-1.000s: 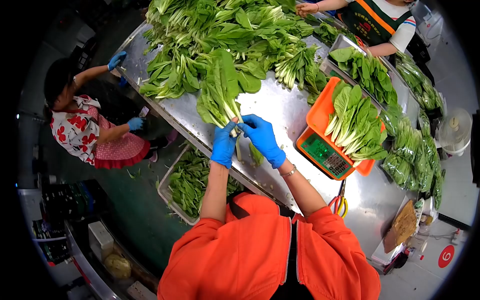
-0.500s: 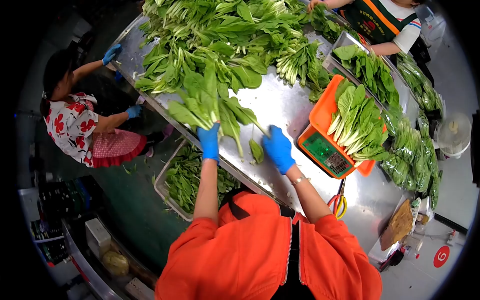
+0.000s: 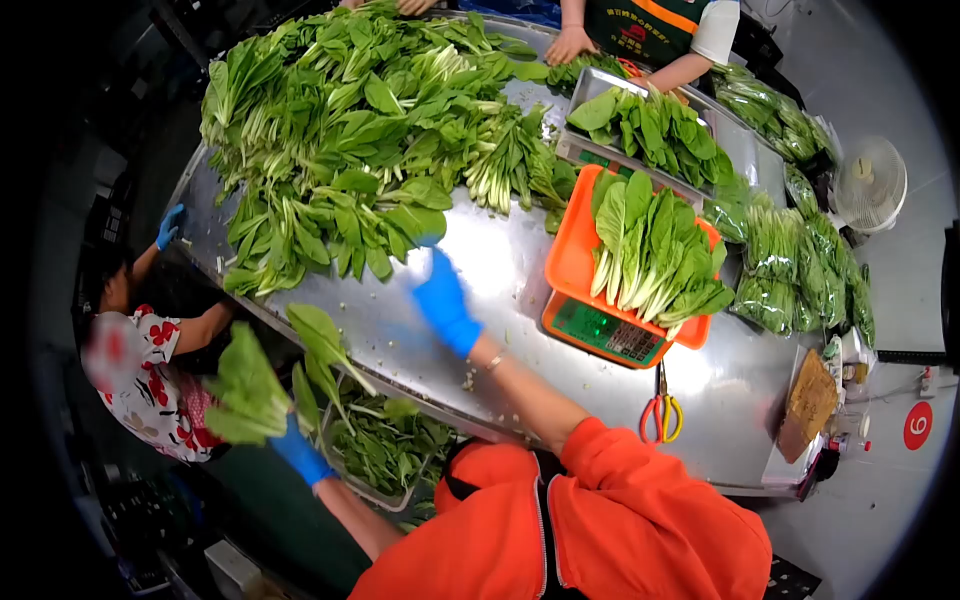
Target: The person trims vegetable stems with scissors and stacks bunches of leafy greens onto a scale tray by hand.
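My left hand (image 3: 300, 450), in a blue glove, is out past the table's near edge, closed at the base of some broad leafy greens (image 3: 245, 395). More loose leaves (image 3: 322, 345) hang beside it, over the bin; whether the hand holds these too I cannot tell. My right hand (image 3: 445, 305), also gloved in blue, is over the metal table (image 3: 510, 350), near the front of the big heap of greens (image 3: 350, 140). Its fingers are smeared by motion. Below the table edge, a bin (image 3: 410, 495) contains loose leaves.
On the right, an orange scale (image 3: 605, 330) carries a tray of greens (image 3: 660, 250); scissors (image 3: 660, 415) lie in front. Behind is another scale with greens (image 3: 660, 135). Bagged greens (image 3: 785, 270) lie at far right. One co-worker (image 3: 150, 370) is at left, another (image 3: 645, 35) across the table.
My left hand has swung down and left, off the table, with leafy greens. My right hand has moved left and slightly up towards the heap. The camera view has shifted.
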`<control>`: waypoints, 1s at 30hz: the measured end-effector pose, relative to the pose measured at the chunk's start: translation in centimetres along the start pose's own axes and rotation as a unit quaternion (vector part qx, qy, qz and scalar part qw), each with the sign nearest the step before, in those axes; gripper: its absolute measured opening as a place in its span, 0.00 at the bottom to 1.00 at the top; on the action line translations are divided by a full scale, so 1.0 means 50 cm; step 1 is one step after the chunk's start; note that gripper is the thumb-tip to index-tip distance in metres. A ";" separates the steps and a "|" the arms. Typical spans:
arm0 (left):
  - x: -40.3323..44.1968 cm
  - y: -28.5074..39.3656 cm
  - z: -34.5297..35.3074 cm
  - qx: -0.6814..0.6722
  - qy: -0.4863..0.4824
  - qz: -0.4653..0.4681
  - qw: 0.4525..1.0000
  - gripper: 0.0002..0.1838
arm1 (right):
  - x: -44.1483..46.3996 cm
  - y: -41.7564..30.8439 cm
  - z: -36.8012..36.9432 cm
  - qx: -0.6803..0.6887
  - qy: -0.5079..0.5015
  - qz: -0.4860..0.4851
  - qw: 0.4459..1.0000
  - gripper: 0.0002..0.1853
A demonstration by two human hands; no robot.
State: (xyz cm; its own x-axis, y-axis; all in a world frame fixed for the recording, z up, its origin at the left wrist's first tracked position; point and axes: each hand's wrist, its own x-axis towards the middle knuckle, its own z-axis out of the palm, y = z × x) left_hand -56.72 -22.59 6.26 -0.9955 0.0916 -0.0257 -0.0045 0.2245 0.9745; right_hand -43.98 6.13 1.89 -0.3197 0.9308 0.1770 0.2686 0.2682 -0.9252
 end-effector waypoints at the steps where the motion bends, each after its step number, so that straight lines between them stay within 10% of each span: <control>1: -0.018 0.018 -0.001 -0.129 -0.009 -0.075 0.989 0.18 | 0.061 0.029 -0.062 -0.023 0.132 -0.037 0.990 0.29; 6: -0.002 -0.102 0.019 -0.447 -0.112 -0.152 0.874 0.17 | 0.198 0.134 -0.183 -0.157 0.177 0.116 0.965 0.35; 11: -0.057 -0.076 0.181 -0.492 -0.198 -0.232 0.815 0.15 | 0.266 0.120 -0.149 -0.279 0.240 0.163 0.915 0.44; 15: -0.096 -0.023 0.296 -0.398 -0.186 -0.233 0.868 0.15 | 0.265 0.128 -0.092 -0.283 0.178 0.091 0.938 0.45; 20: -0.102 0.038 0.443 -0.377 -0.227 -0.189 0.878 0.20 | 0.235 0.129 -0.186 -0.197 0.260 0.049 0.944 0.22; 24: -0.098 0.089 0.644 -0.359 -0.292 -0.092 0.882 0.22 | 0.265 0.120 -0.220 -0.136 0.386 0.026 0.912 0.28; 30: -0.067 0.060 0.892 -0.262 -0.303 -0.007 0.916 0.21 | 0.298 0.138 -0.205 -0.251 0.257 0.204 0.911 0.42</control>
State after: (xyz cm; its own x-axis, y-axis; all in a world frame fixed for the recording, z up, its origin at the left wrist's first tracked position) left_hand -49.16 21.06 -0.68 -0.7605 0.6494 -0.0028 -0.2195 -0.2530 0.9422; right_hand -37.58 24.41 1.61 0.3316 0.9374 0.1064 0.6927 -0.1654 -0.7020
